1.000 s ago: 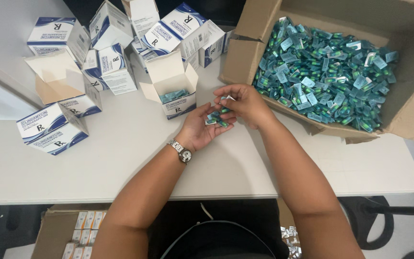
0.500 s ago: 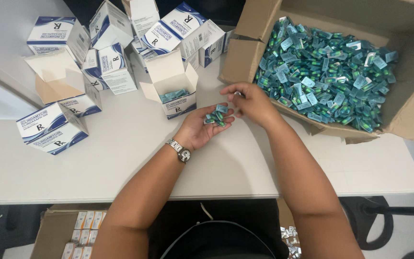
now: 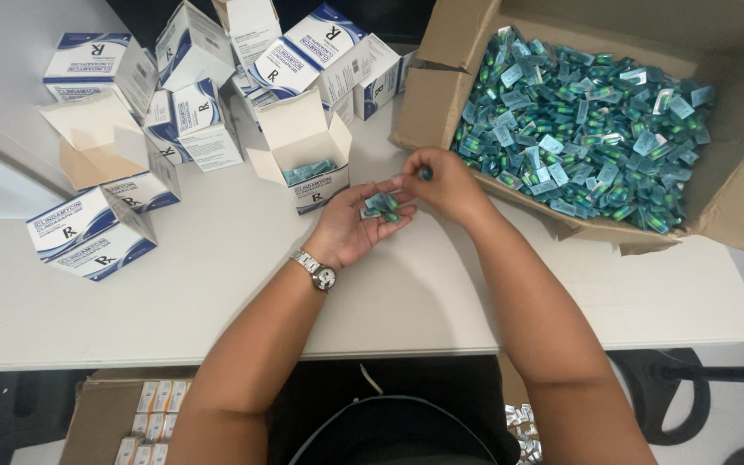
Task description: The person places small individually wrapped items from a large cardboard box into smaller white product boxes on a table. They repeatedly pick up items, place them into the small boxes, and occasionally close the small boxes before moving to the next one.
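Left hand (image 3: 356, 226): palm up over the white table (image 3: 217, 293), fingers half curled, cupping a small stack of teal capsule packets (image 3: 381, 205) that rests on the fingertips. A metal wristwatch (image 3: 318, 270) sits on that wrist.

Right hand (image 3: 443, 182): at about 2 o'clock from the left palm, just beside it, fingertips touching near the stack. Thumb and forefinger are pinched on a single teal packet (image 3: 424, 173); the remaining fingers are folded in. That packet is held a little above and to the 1 o'clock side of the stack, apart from it.

Open small carton (image 3: 303, 153): at 11 o'clock from the left hand, near it, flaps up, a few teal packets visible inside.

Large cardboard box (image 3: 428, 103): at 2 o'clock from the right hand, its near wall just beyond the knuckles, heaped with loose teal and green packets (image 3: 579, 129).

White-and-blue cartons (image 3: 191, 95): clustered from 10 to 12 o'clock, some upright, some tipped over; one lies on its side (image 3: 88, 234) at 9 o'clock, well apart from the hands.
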